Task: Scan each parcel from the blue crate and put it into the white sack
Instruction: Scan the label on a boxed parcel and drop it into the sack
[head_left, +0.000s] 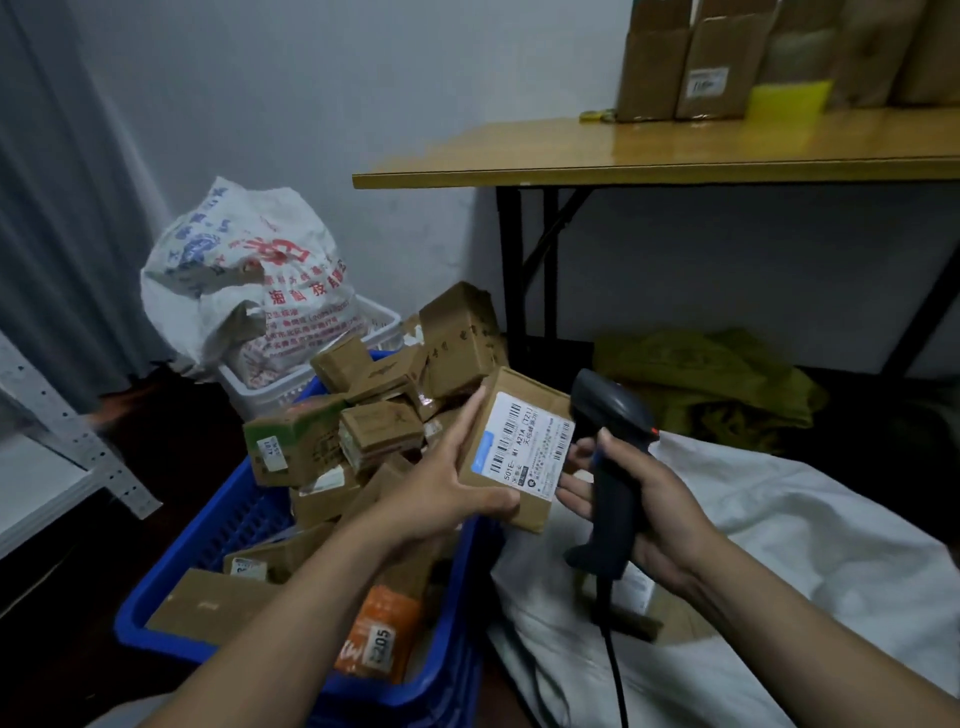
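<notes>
- The room is dim throughout, with a cool blue-grey cast; no lamp is in view.
- The brightest areas are the wall (311, 104) and the wooden tabletop (675, 150), which carries a soft sheen towards its back edge.
- Deep shadow fills the space under the tabletop and the floor at lower left, swallowing detail.
- The white label on the parcel (519, 447) is sharp enough to show barcodes and print.
- The dark scanner (613, 467) shows little surface detail.
- The cardboard boxes (675, 62) at top right are smeared and soft.
- Wide-angle distortion bends the curtain (52, 208) at the left edge.
</notes>
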